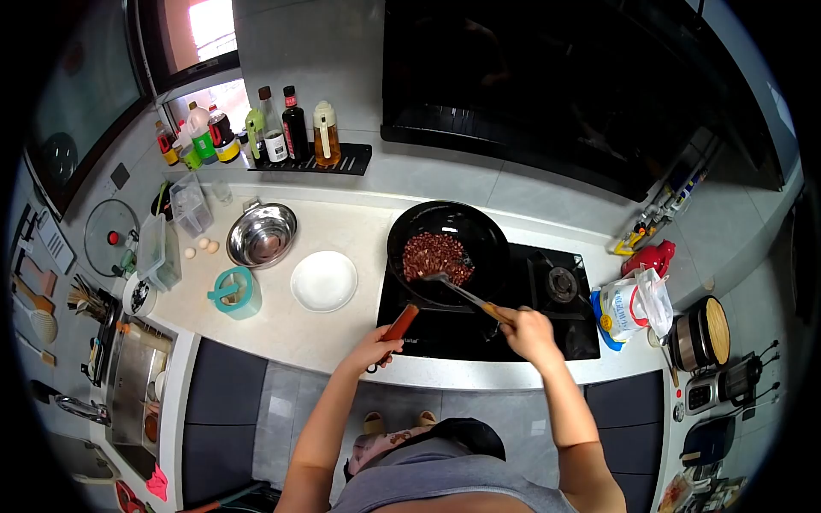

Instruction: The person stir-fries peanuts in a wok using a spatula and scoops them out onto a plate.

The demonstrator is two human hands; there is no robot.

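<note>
A black wok [489, 244] sits on the left burner of the black gas hob [573, 329]. Inside it lies a heap of small reddish-brown pieces that look like peanuts [432, 255]. My left hand [375, 350] is wrapped round the wok's brown wooden handle [402, 321], near the front edge of the hob. With my right hand [528, 333] I grip the wooden handle of a metal spatula [464, 294]. Its blade dips into the near side of the heap, and part of the blade is hidden among the pieces.
Left of the hob stand a white plate [324, 281], a steel bowl [248, 248], a teal-lidded container [244, 303] and several eggs [203, 244]. Bottles line a black shelf [351, 161] behind. A second burner [561, 285] and a white bag [622, 305] are on the right; a range hood [513, 94] hangs above.
</note>
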